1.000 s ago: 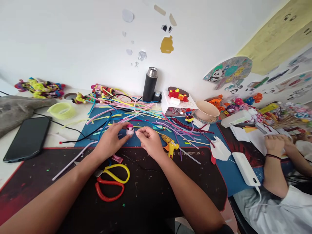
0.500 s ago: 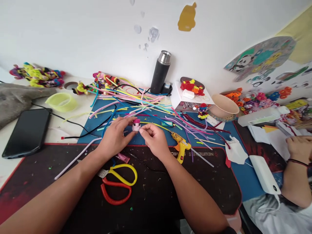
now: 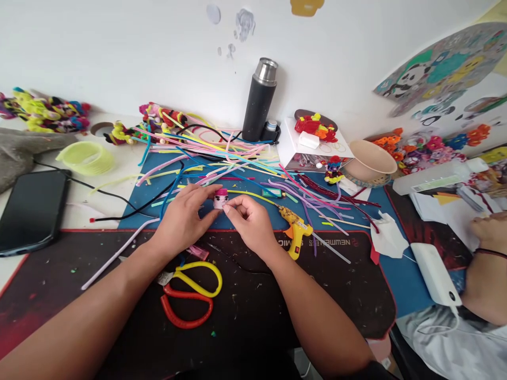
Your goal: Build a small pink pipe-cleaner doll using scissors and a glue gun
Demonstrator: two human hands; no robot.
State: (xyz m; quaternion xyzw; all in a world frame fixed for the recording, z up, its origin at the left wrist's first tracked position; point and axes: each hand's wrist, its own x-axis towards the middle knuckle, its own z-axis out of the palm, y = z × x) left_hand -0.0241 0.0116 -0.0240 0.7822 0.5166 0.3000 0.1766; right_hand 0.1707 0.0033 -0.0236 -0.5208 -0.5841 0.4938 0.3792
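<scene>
A small doll head (image 3: pixel 221 200) with a pink top and a pale face is held upright at the centre of the cluttered surface, gripped by the left hand (image 3: pixel 184 217), its fingers half curled and its thumb set low against the piece. At the head's lower edge, the thumb and forefinger of the right hand (image 3: pixel 253 224) are pinched close, the other fingers folded in; whether anything thin is grasped there cannot be told. Near the right hand, a yellow glue gun (image 3: pixel 297 235) is laid with its nozzle toward the fingers. Scissors (image 3: pixel 194 296) with yellow and red handles are seen on the dark mat (image 3: pixel 253 327) between the forearms, their blades partly hidden by the left one. Behind the hands, pipe cleaners (image 3: pixel 222 153) are heaped, backed by a black flask (image 3: pixel 259 105). A white box (image 3: pixel 309 153) is topped with red and yellow figures. A phone (image 3: pixel 34 211) is placed at left; at right, a co-worker's arm (image 3: pixel 487 279) is partly shown.
</scene>
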